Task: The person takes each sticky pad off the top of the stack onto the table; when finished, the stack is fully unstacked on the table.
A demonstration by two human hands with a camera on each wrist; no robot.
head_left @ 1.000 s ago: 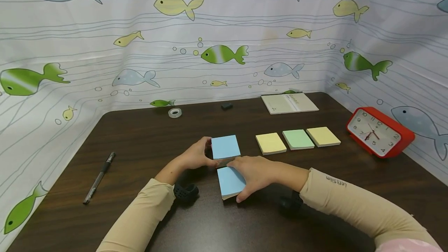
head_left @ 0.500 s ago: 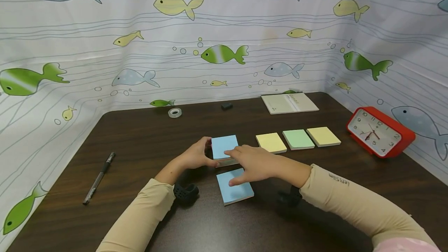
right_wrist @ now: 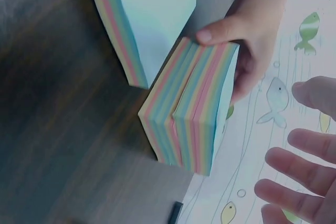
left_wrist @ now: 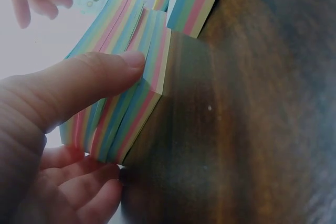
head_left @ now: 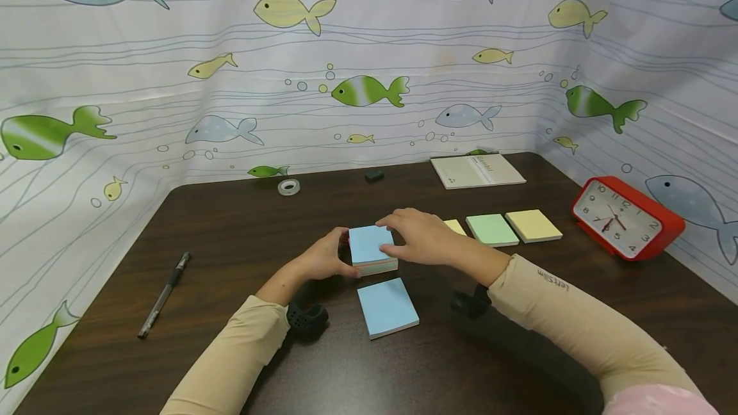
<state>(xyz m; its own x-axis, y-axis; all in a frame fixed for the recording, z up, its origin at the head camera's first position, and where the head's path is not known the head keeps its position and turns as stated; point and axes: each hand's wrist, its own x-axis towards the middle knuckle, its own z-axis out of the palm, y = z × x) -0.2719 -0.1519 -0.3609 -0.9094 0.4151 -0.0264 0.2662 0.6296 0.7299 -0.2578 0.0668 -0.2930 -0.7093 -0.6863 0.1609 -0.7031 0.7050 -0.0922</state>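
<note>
My left hand (head_left: 323, 256) grips the left side of a stack of sticky note pads (head_left: 371, 245), blue on top, with striped layers on its sides. In the left wrist view the thumb lies across the striped side (left_wrist: 134, 111) and the other fingers curl beneath the far edge. My right hand (head_left: 423, 235) hovers at the stack's right side, fingers spread and holding nothing; the right wrist view shows its fingers (right_wrist: 299, 161) apart from the stack. A separate blue sticky note pad (head_left: 387, 309) lies flat on the table, just in front of the stack.
To the right lie a green pad (head_left: 492, 229), a yellow pad (head_left: 533, 225) and another yellow pad (head_left: 455, 227) partly behind my right hand. A red clock (head_left: 625, 218) stands beyond them. Tape (head_left: 289, 187), a small black block (head_left: 374, 175), a notebook (head_left: 477, 170) and a pen (head_left: 164, 295) surround the work.
My right hand has let go of the front blue pad, which now lies flat, and has moved up and away beside the stack. The left hand has stayed on the stack.
</note>
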